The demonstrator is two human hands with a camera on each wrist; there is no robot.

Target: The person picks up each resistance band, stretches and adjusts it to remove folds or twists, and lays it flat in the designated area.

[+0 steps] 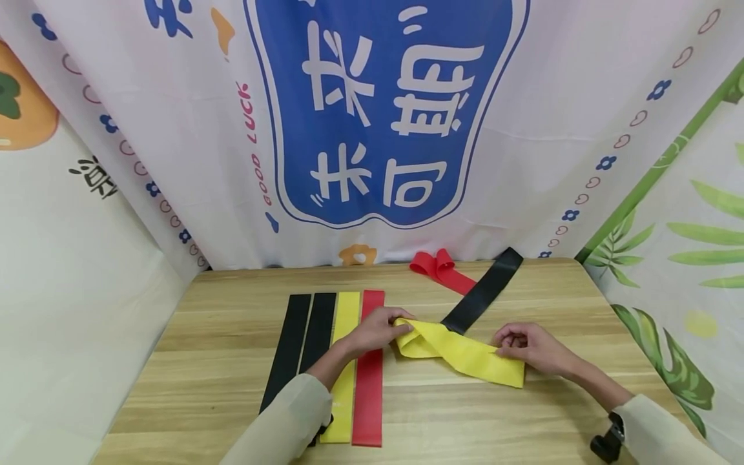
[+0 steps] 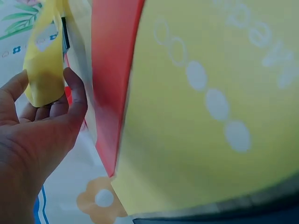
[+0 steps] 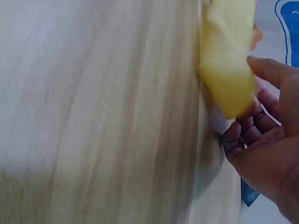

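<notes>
A yellow resistance band (image 1: 485, 363) stretches between my hands, twisted near its left end, its right end lying flatter. My left hand (image 1: 378, 329) pinches the folded left end. In the left wrist view, the thumb and fingers of the left hand (image 2: 46, 116) stand on either side of the looped yellow band (image 2: 44, 77). At the other end, my right hand (image 1: 535, 347) grips the band's upper edge with curled fingers. The right wrist view shows the right hand (image 3: 266, 121) beside the blurred yellow band (image 3: 229, 65), some fingers behind it.
Left on the wooden table (image 1: 203, 368) lie two black bands (image 1: 289, 342), a yellow band (image 1: 347, 313) and a red band (image 1: 368, 400), side by side. Behind my hands, a black band (image 1: 485, 287) crosses a curled red band (image 1: 453, 278). A printed curtain (image 1: 540, 161) borders the back.
</notes>
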